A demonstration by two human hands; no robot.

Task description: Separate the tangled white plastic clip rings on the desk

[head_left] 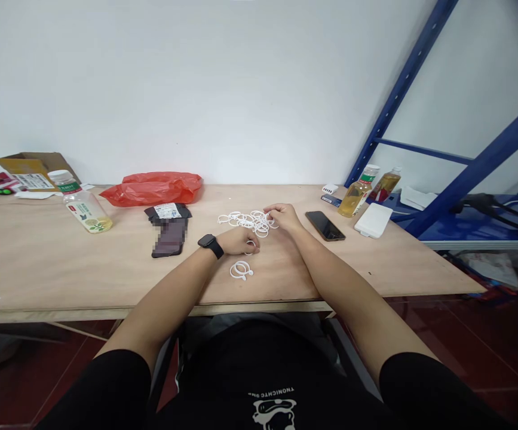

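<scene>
A loose heap of white curtain rings point(246, 221), each with a small round tab, lies on the wooden table in front of me. My left hand point(237, 240), with a black watch on its wrist, is closed near the heap's front edge, and a white ring point(250, 243) shows at its fingertips. At the right side of the heap, my right hand point(285, 216) pinches a ring point(273, 223) between thumb and fingers. Closer to me, a few separate rings point(241, 270) lie overlapping on the wood.
Left on the table point(119, 263) are a bottle point(86, 206), an opened carton point(34, 170), a red plastic bag point(155, 188) and a dark packet point(169, 233). To the right lie a phone point(325, 226), a white power bank point(374, 220) and a drink bottle point(358, 194), beside a blue rack point(478, 170).
</scene>
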